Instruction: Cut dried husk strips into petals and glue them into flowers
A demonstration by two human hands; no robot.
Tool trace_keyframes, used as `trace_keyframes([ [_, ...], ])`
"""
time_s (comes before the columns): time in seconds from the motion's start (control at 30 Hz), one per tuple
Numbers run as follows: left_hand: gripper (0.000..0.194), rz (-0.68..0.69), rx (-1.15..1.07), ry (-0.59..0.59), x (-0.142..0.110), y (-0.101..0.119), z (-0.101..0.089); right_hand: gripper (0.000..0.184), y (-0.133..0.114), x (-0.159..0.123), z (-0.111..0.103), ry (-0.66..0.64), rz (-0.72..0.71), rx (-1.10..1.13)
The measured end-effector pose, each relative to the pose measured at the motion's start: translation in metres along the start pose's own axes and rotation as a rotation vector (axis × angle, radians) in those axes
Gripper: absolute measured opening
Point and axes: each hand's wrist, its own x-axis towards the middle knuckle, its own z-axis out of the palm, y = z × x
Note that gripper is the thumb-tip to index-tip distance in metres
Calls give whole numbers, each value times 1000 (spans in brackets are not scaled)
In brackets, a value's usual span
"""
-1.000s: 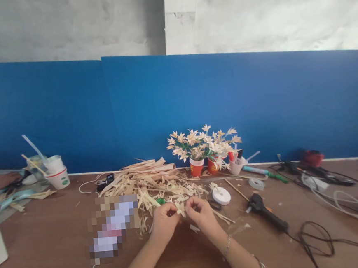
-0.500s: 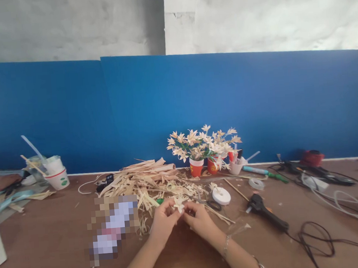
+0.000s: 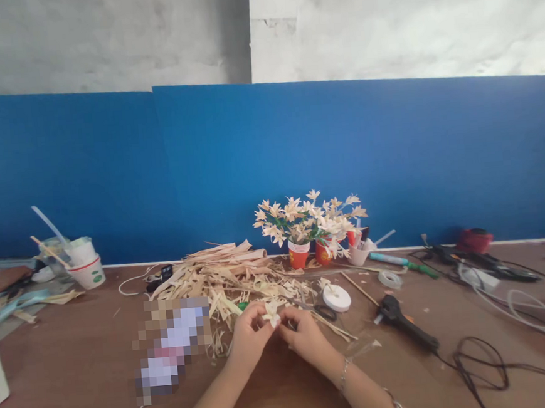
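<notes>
A small cream flower point(image 3: 272, 315) of dried husk, petals spread, is held over the table's near middle. My left hand point(image 3: 250, 331) is closed, pinching it between thumb and fingers. My right hand point(image 3: 302, 330) is closed too, with its fingertips at the flower's right side; the lower part of the flower is hidden by the fingers. Just beyond my hands spreads a heap of dried husk strips point(image 3: 231, 279). Scissors point(image 3: 326, 313) lie by a round white disc point(image 3: 337, 299) to the right of the heap.
Red paper cups point(image 3: 298, 256) with similar flowers point(image 3: 294, 210) stand by the blue partition point(image 3: 203, 165). On the right lie a black glue gun point(image 3: 407, 325), a tape roll point(image 3: 390, 279) and loose cables point(image 3: 490, 363). A blurred-out phone-like object point(image 3: 175, 347) and a white cup point(image 3: 87, 273) are left.
The flower has tilted slightly between my fingers, its petals now facing a little differently. Both hands stay in almost the same place.
</notes>
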Motion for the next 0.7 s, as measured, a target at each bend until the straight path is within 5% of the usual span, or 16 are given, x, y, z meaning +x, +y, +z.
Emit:
trace_keyframes([
  [0.7, 19, 46, -40, -59, 1, -2, -4, 10, 0, 0, -2, -9, -19, -8],
])
